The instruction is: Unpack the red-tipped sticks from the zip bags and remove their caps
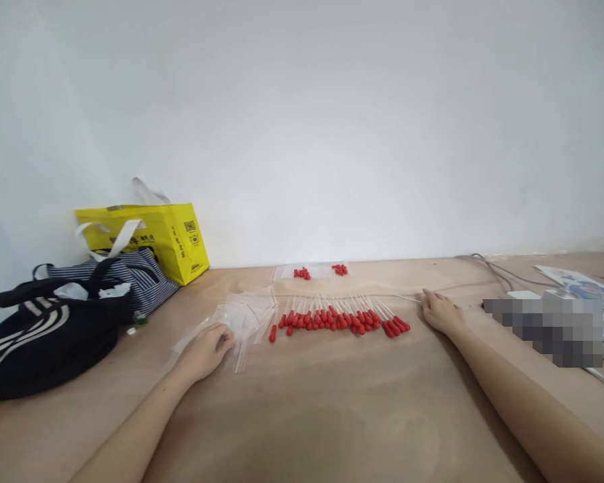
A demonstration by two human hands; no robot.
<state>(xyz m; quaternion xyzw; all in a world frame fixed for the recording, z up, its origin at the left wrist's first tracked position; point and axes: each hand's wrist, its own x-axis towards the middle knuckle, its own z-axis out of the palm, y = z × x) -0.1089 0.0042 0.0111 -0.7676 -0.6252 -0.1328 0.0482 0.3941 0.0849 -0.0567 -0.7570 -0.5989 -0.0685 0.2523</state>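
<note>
head view: on the counter (307,416), i find a thin white stick (407,297) at my right hand (440,313); whether it pinches, i cannot tell. likely light, stiff, snappable; best held mid-shaft. long axis: crosswise. my left hand (211,345) curls over clear bags (252,312), grip unclear. red-tipped sticks (342,320) point pale shafts wallward.

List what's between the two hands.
Head view, left hand to right hand: clear plastic bags, a lone red piece, red-tipped white sticks, then a thin pale stick at that hand.
</note>
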